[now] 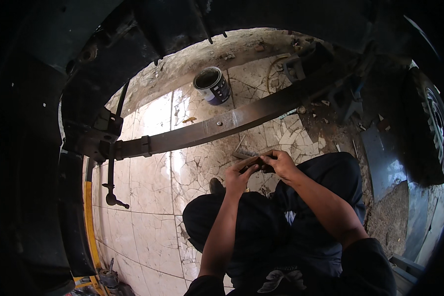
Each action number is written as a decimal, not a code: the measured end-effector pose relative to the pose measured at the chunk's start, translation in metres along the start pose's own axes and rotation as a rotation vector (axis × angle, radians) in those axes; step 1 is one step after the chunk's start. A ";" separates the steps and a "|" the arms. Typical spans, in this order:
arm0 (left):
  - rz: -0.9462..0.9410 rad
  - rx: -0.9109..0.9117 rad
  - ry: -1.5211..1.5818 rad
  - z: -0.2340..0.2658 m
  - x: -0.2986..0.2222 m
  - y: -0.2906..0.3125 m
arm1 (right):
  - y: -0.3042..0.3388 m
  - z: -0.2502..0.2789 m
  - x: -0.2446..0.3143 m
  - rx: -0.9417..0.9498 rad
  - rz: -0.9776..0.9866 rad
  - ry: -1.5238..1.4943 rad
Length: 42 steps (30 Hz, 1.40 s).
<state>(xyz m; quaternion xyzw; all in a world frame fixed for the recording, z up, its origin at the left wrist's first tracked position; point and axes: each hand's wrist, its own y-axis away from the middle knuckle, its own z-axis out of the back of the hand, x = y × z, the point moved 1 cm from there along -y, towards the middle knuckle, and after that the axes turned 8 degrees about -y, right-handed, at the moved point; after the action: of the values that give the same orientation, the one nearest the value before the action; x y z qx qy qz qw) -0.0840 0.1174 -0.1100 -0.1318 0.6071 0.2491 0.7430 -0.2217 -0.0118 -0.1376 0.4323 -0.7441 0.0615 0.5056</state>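
My left hand (238,178) and my right hand (280,164) meet in front of my knees. Between their fingertips they pinch a thin, dark brown piece (252,162), flat or folded; its exact kind is too small to make out. Just beyond the hands, a long, curved steel leaf spring (202,133) with a brownish surface runs across the view. A clamp (145,146) wraps round it near its left end. Neither hand touches the spring.
An open paint can (212,86) stands on the cracked tile floor (150,182) beyond the spring. A rod with a ball-ended joint (112,197) hangs at left near a yellow post (90,222). A wheel (433,118) and sheet metal (384,160) are at right. Dark vehicle bodywork arches overhead.
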 end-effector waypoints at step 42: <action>0.334 0.149 0.587 0.020 -0.004 0.001 | 0.016 -0.016 0.021 0.246 0.000 0.115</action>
<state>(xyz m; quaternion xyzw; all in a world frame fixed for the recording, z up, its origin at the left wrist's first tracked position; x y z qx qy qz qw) -0.0687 0.1276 -0.1015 -0.0421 0.8247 0.2737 0.4932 -0.2237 -0.0057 -0.1070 0.4867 -0.7008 0.1769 0.4907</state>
